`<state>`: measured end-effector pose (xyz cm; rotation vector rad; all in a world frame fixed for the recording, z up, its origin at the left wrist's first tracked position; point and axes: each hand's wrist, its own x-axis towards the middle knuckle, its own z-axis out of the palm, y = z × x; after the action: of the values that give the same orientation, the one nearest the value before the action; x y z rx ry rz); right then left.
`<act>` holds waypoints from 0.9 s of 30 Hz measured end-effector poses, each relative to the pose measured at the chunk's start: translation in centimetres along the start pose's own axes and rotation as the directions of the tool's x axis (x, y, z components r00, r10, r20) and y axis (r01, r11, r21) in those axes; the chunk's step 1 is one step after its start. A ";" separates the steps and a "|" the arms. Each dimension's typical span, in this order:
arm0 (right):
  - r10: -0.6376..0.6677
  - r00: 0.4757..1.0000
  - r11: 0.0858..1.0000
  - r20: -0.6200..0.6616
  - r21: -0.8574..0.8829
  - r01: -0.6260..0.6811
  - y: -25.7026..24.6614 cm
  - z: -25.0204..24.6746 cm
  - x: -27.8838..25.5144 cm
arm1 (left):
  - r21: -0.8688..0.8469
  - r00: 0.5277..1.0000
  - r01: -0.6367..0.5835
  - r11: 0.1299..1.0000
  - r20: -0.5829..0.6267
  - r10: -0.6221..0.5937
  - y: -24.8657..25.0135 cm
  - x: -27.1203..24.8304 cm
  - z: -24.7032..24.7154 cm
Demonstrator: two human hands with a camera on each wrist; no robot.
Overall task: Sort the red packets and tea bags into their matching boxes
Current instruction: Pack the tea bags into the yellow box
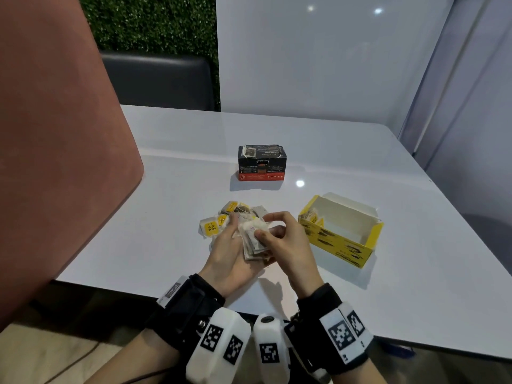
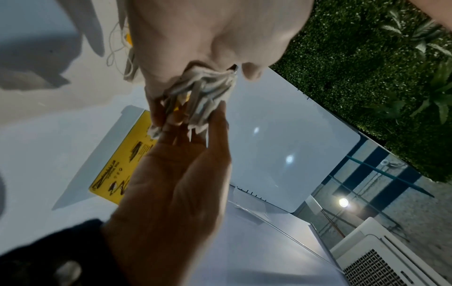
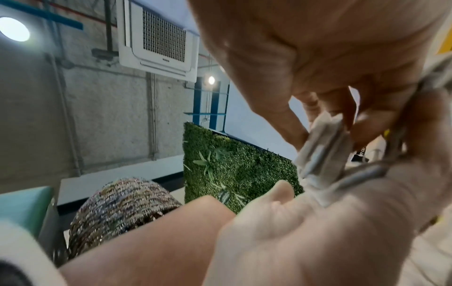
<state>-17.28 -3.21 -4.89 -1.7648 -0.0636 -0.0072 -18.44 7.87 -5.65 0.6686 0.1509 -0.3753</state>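
A stack of tea bags (image 1: 253,242) sits gathered between the two hands, above the counter's (image 1: 346,151) near edge. The left hand (image 1: 231,252) cups the stack from below with fingers curled round it, while the right hand (image 1: 282,239) pinches the top bag between thumb and fingertips. More loose tea bags (image 1: 221,221) with yellow tags lie on the counter just beyond the left hand. The open yellow box (image 1: 342,236), a few bags already inside, stands just right of the right hand; the dark box (image 1: 261,163) stands well beyond both. To do this well, I would square the edges, tuck in trailing strings, and keep the stack pressed flat before carrying it rightward into the yellow box.
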 end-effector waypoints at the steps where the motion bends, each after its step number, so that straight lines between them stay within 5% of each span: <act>1: 0.003 1.000 1.000 -0.002 -0.014 -0.003 0.1 0.2 0.1 | -0.006 1.000 -0.006 1.000 0.000 0.006 0.0 -0.1 0.0; 7: -0.085 0.996 0.970 -0.014 -0.228 0.080 0.0 0.6 -0.1 | 0.066 0.999 -0.037 0.997 -0.006 0.038 0.2 -0.1 0.4; 12: -0.258 0.966 0.859 -0.003 -0.459 0.228 -1.2 0.4 -0.6 | 0.100 0.997 -0.047 0.994 0.060 0.041 0.1 -0.2 0.4; 16: -0.367 0.928 0.831 -0.063 -0.470 0.297 -2.7 -2.3 -0.4 | 0.030 1.000 -0.012 0.999 0.024 0.012 0.6 -0.4 0.0; 22: -0.104 0.994 0.832 0.029 -0.545 0.103 -1.0 -3.8 -0.3 | 0.017 0.999 0.037 0.999 0.007 -0.037 0.7 -0.3 -0.3; 27: -0.107 0.994 0.850 0.024 -0.517 0.104 -0.4 -2.7 -0.6 | 0.027 0.998 0.066 0.997 0.023 -0.067 0.8 -0.2 -0.8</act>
<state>-17.82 -5.81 -4.01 -2.3026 -0.1684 -0.1204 -18.33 9.01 -5.78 0.6862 0.1454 -0.4496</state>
